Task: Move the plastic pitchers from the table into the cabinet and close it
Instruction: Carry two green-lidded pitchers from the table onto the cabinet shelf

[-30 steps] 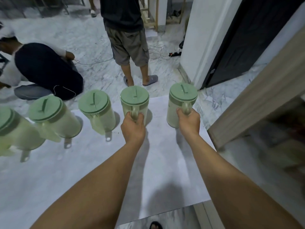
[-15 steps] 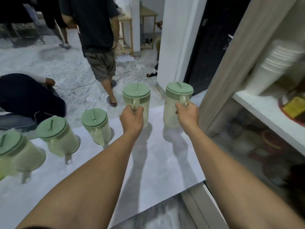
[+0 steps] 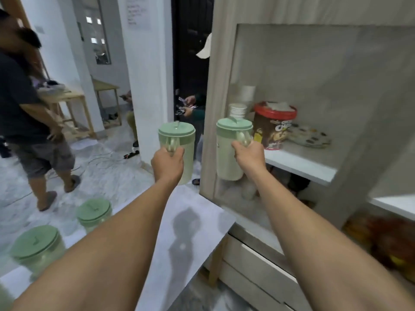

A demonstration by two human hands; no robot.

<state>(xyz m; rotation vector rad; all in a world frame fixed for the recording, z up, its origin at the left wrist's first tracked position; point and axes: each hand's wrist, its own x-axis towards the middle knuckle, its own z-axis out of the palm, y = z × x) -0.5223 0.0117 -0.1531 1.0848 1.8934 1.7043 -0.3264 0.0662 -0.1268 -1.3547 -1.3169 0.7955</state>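
Observation:
I hold two pale green plastic pitchers with green lids in the air, above the table's right end. My left hand grips the handle of the left pitcher. In my right hand is the handle of the right pitcher, which hangs at the open cabinet's front edge, level with its white shelf. Two more pitchers stand on the white table at the lower left.
On the shelf stand a stack of white cups, a brown tub with a red rim and a patterned plate. A person in dark clothes stands at the left. Another person's hands show in the dark doorway.
Both hands have lifted their pitchers off the table and carried them up and right toward the cabinet. My view has swung up, so the shelf fills the right side.

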